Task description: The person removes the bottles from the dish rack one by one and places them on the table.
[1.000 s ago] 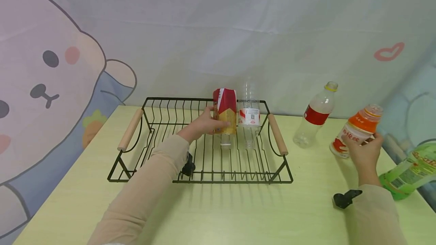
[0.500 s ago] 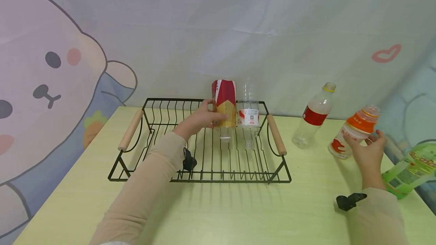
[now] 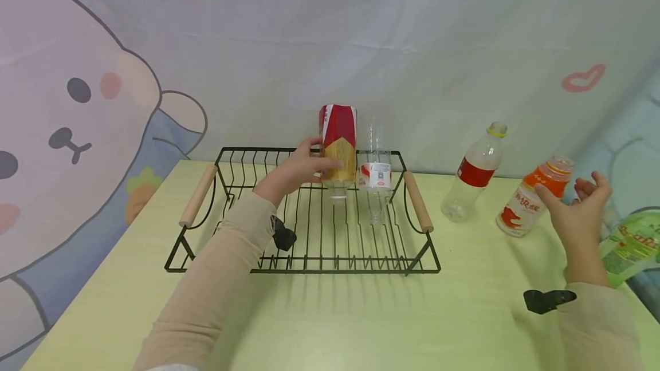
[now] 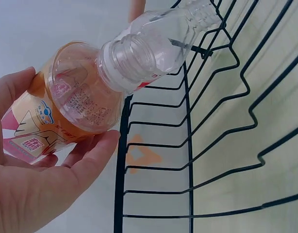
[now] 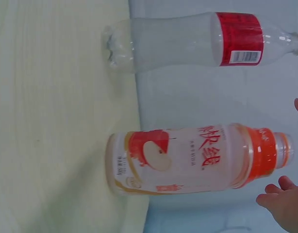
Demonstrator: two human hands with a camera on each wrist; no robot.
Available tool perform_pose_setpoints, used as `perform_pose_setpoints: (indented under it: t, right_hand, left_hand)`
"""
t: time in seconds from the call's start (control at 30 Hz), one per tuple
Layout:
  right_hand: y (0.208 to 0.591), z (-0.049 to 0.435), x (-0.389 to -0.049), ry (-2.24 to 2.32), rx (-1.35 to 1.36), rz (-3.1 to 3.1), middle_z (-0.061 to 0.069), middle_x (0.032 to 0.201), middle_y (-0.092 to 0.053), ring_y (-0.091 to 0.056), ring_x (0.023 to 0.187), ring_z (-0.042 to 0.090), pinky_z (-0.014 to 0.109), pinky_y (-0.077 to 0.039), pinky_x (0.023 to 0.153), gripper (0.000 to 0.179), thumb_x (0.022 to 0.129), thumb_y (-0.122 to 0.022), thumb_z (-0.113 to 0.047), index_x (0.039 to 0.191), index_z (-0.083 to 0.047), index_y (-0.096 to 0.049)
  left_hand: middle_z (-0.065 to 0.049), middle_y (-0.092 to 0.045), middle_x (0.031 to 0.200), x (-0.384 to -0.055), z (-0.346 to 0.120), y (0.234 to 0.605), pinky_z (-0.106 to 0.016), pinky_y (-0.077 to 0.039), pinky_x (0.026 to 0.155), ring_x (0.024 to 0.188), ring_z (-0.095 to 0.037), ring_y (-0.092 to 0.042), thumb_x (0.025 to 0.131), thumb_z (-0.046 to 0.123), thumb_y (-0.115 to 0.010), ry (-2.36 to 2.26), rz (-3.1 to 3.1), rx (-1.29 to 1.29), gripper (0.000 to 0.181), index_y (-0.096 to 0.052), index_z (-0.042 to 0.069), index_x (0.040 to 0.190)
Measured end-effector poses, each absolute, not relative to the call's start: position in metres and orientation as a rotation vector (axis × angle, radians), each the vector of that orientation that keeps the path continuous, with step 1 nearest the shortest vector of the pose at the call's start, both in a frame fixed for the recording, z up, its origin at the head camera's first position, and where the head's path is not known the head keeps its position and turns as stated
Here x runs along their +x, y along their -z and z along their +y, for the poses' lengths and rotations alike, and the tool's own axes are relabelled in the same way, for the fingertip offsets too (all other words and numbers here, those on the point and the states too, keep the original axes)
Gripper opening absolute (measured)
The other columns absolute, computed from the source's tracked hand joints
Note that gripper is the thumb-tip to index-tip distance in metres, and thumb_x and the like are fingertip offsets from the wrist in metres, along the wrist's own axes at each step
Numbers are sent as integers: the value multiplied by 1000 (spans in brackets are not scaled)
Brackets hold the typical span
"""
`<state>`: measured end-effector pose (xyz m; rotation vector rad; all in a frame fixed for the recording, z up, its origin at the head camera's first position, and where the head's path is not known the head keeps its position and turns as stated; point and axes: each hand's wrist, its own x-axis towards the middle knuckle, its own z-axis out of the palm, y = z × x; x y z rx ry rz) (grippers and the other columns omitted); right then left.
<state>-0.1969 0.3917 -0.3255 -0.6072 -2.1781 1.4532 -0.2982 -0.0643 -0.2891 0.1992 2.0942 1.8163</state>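
Observation:
My left hand point(image 3: 295, 172) grips a bottle point(image 3: 339, 142) with a red and gold label, held neck-down above the right half of the black wire rack point(image 3: 319, 272). In the left wrist view its uncapped neck point(image 4: 132, 60) points toward the rack. Beside it a clear bottle point(image 3: 375, 176) with a white and red label stands upside down in the rack. My right hand point(image 3: 580, 216), thumb and fingers spread apart, is close to an orange and white bottle point(image 3: 523, 210) and holds nothing. That bottle stands uncapped on the table, its label facing the right wrist camera.
A clear bottle with a red label point(image 3: 474, 173) stands left of the orange and white one. A green bottle point(image 3: 631, 245) is at the table's right edge, partly behind the right arm. Wooden handles point(image 3: 419, 202) flank the rack. A printed cloth point(image 3: 309, 62) hangs behind.
My left hand has lifted the red and gold bottle higher. The right hand has let go of the orange and white bottle and moved up and right.

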Motion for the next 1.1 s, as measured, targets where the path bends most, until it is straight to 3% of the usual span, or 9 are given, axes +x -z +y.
perform_pose_setpoints:
  t: [0.17,0.33,0.53,0.83,1.1]
  right_hand:
    - [304,381,-191,-1370,-503,-2149,-17,136,-24,-15,146,10,20,-13,117,86,89,-65,-28,151,-26,-5]
    - [284,368,-187,-1293,-440,-2184,-16,139,-26,-15,145,6,20,-13,116,87,89,-67,-29,152,-27,-6]
    - [267,354,-178,-1265,-260,-2283,-13,142,-27,-17,146,10,21,-15,116,87,89,-67,-25,152,-25,-6]
    - [251,329,-167,-1195,-30,-2431,4,155,-24,-20,146,15,5,-24,104,84,91,-66,-22,153,-26,-10]
    - [240,301,-158,-1194,180,-2450,10,154,-26,-20,147,20,6,-20,107,84,88,-69,-11,152,-21,-16]
  left_hand:
    - [-15,-43,136,-296,-67,283,-46,-45,101,120,-31,-51,87,20,-72,-1767,2124,225,84,-16,15,151]
    - [-14,-43,135,-292,-72,272,-44,-48,98,119,-30,-53,87,20,-71,-1717,2149,249,82,-18,16,149]
    - [-16,-40,137,-283,-77,258,-45,-47,99,118,-32,-53,88,19,-70,-1650,2191,282,80,-18,16,149]
    - [-14,-43,134,-269,-82,248,-45,-48,97,116,-31,-52,87,18,-69,-1540,2233,367,79,-20,17,149]
    - [-13,-48,129,-254,-80,242,-42,-50,94,114,-28,-53,87,16,-69,-1469,2218,452,73,-25,17,146]
